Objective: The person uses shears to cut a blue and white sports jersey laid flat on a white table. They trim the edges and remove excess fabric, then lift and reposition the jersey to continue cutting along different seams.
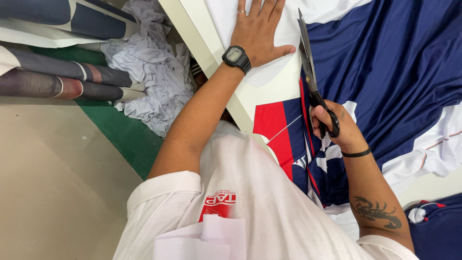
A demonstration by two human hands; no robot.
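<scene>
My left hand [258, 28] lies flat with fingers spread on the white part of a printed fabric [385, 62] spread over a white table [192, 19]. It wears a black wristwatch and a ring. My right hand [334, 126] grips the black handles of long tailor's scissors [308, 67]. The blades point away from me, along the line where the white part meets the navy and red print. The fabric is navy blue with red and white panels.
A heap of white fabric scraps [154, 72] lies left of the table on a green surface [125, 135]. Rolls of printed cloth [57, 77] are stacked at the far left. More navy fabric [438, 226] lies at the lower right. Beige floor is below left.
</scene>
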